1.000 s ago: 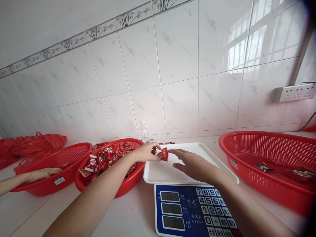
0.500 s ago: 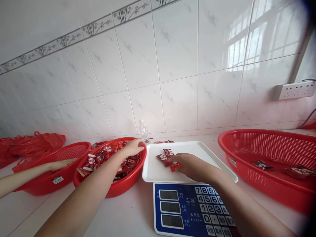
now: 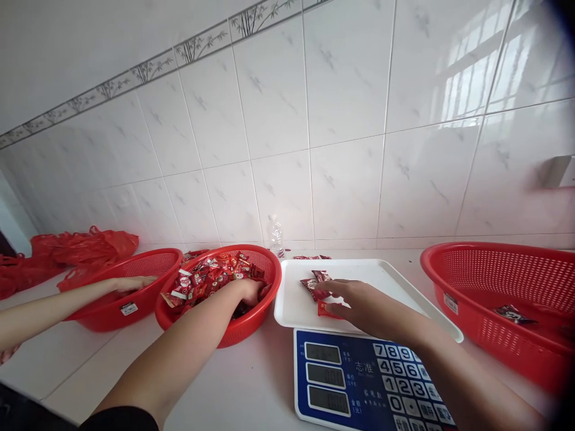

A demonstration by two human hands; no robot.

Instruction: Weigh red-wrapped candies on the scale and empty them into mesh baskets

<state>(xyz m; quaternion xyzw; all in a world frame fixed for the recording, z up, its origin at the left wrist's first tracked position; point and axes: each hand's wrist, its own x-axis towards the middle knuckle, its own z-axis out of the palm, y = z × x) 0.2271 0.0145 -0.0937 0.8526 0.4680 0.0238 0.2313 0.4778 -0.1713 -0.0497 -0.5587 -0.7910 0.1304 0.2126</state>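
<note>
The left hand (image 3: 250,291) has gone down from the rim of the middle basket (image 3: 242,330) into the sweets (image 3: 206,278); the right hand (image 3: 350,299) has moved its fingers a bit apart over the tray (image 3: 386,287). The left fingers are down in the pile, so I cannot tell if they hold one; the right hand is partly wide, with its fingers at two dark red sweets (image 3: 309,288) and its thumb by a bright red one (image 3: 327,310); all three lie on the tray (it is white and flat).

The blue scale (image 3: 359,365) is just in front of the tray; the right basket (image 3: 489,341) has a dark packet (image 3: 512,314) in it; another person's hand (image 3: 135,283) reaches into the left basket (image 3: 101,317). A clear bottle (image 3: 275,236) stands by the wall (image 3: 345,90); red bags (image 3: 90,246) lie in a heap at the far left of the table (image 3: 215,383).
</note>
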